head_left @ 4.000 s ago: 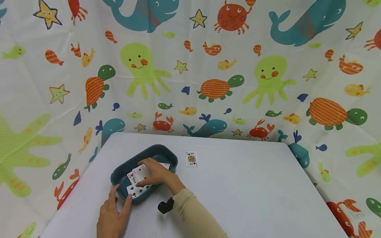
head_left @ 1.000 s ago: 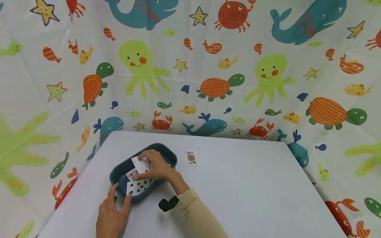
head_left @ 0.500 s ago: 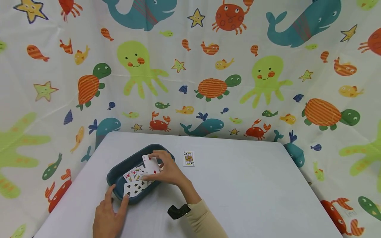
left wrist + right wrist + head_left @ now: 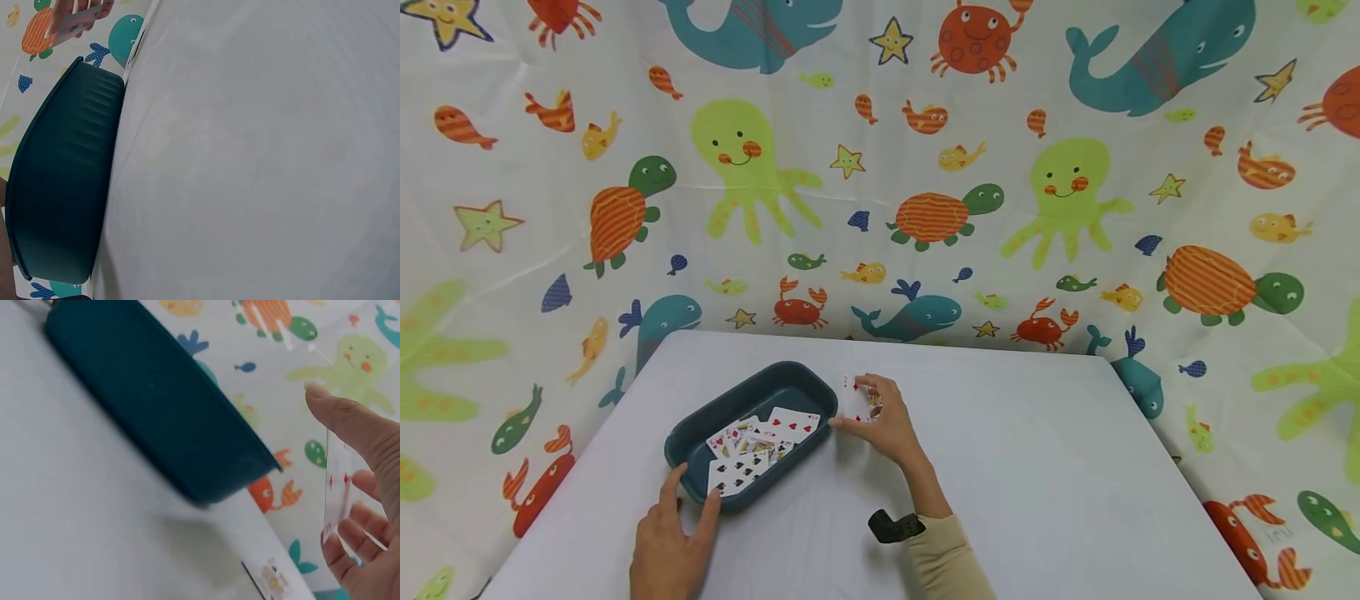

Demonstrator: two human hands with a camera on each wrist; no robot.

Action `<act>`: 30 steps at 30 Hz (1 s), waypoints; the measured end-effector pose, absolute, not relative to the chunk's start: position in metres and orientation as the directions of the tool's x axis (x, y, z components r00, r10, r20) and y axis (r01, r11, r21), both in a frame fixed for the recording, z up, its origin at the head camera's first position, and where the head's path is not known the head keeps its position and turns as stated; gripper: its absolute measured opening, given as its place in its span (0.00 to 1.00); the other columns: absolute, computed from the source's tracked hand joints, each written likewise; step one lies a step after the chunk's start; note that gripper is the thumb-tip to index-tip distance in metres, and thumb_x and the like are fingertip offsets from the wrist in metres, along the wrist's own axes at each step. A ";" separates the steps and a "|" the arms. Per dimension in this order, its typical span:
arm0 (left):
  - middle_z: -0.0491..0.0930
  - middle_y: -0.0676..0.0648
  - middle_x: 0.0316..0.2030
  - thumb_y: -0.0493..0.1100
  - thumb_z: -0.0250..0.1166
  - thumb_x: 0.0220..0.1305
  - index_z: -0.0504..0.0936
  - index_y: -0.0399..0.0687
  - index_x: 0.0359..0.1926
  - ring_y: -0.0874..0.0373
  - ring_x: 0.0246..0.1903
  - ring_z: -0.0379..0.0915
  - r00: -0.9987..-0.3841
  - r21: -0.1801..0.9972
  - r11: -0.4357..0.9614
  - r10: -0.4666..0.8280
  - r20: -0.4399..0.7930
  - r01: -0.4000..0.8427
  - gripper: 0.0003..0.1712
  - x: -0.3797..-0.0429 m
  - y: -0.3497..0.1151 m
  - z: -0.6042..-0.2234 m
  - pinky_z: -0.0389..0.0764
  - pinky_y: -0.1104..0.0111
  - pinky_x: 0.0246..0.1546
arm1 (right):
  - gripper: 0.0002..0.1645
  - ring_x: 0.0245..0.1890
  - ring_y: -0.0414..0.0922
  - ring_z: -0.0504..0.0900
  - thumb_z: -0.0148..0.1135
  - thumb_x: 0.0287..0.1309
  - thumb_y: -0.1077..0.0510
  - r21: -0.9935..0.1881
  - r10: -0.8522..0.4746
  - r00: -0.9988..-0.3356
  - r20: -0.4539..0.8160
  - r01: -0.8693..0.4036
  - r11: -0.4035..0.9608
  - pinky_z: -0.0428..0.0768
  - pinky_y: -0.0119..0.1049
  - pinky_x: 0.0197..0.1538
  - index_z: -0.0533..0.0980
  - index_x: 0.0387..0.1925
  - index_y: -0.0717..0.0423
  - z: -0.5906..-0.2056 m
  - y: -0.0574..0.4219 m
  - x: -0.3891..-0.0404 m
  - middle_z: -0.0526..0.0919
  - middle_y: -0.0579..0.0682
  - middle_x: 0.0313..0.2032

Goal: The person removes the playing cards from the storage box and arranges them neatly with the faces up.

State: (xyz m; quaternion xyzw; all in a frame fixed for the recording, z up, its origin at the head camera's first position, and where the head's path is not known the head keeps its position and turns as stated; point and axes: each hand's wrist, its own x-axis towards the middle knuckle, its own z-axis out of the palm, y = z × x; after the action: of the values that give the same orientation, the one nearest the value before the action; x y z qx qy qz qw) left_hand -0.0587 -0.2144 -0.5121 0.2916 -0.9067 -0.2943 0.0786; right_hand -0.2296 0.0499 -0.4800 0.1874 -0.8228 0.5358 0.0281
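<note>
A dark teal oblong tray (image 4: 786,379) stands on the left of the white table. Several face-up playing cards (image 4: 752,450) overlap inside it, spades and hearts among them. My left hand (image 4: 672,542) holds the tray's near left corner, thumb and index finger at the rim. Beyond the tray's right end, my right hand (image 4: 887,421) pinches a two of diamonds (image 4: 852,404) between thumb and fingers. That card is raised off the table in the right wrist view. Partly hidden behind this hand lies a king of spades (image 4: 875,400), also seen as a blurred king card (image 4: 273,579).
The white tabletop (image 4: 1037,467) stretches away to the right of the hands. Behind it hangs a curtain (image 4: 925,133) printed with sea animals. A black strap-like device (image 4: 895,527) sits at my right wrist, by the beige sleeve (image 4: 951,558).
My right hand has lifted the two of diamonds from among the cards and carried it right, out of the tray, to near the king card. The left hand has stayed at the tray.
</note>
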 end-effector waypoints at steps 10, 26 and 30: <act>0.70 0.25 0.59 0.67 0.53 0.72 0.51 0.52 0.78 0.30 0.54 0.67 -0.811 0.581 0.643 -0.583 -0.051 -0.498 0.44 -0.060 -0.212 -0.511 0.74 0.37 0.48 | 0.45 0.61 0.54 0.73 0.84 0.45 0.45 -0.883 -0.190 -0.954 0.230 -0.287 0.373 0.77 0.48 0.55 0.74 0.64 0.50 -0.496 0.075 -0.241 0.72 0.54 0.65; 0.69 0.25 0.60 0.68 0.52 0.72 0.51 0.54 0.78 0.30 0.55 0.67 -0.813 0.589 0.637 -0.578 -0.060 -0.497 0.44 -0.061 -0.216 -0.508 0.73 0.36 0.49 | 0.44 0.59 0.59 0.73 0.84 0.44 0.50 -0.823 -0.085 -0.964 0.253 -0.260 0.504 0.73 0.56 0.58 0.74 0.61 0.58 -0.513 0.103 -0.263 0.72 0.60 0.63; 0.69 0.25 0.60 0.68 0.52 0.72 0.51 0.53 0.78 0.30 0.54 0.67 -0.811 0.583 0.636 -0.580 -0.071 -0.506 0.44 -0.063 -0.216 -0.507 0.73 0.36 0.49 | 0.43 0.60 0.60 0.71 0.85 0.42 0.51 -0.797 -0.076 -0.965 0.250 -0.250 0.549 0.71 0.58 0.61 0.74 0.59 0.62 -0.516 0.108 -0.271 0.73 0.63 0.62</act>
State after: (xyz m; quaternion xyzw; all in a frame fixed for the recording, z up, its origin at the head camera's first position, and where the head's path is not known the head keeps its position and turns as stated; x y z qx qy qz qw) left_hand -0.0626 -0.2163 -0.5073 0.3009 -0.9023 -0.3026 0.0617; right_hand -0.2705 0.1076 -0.5164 0.0932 -0.8751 0.4656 0.0935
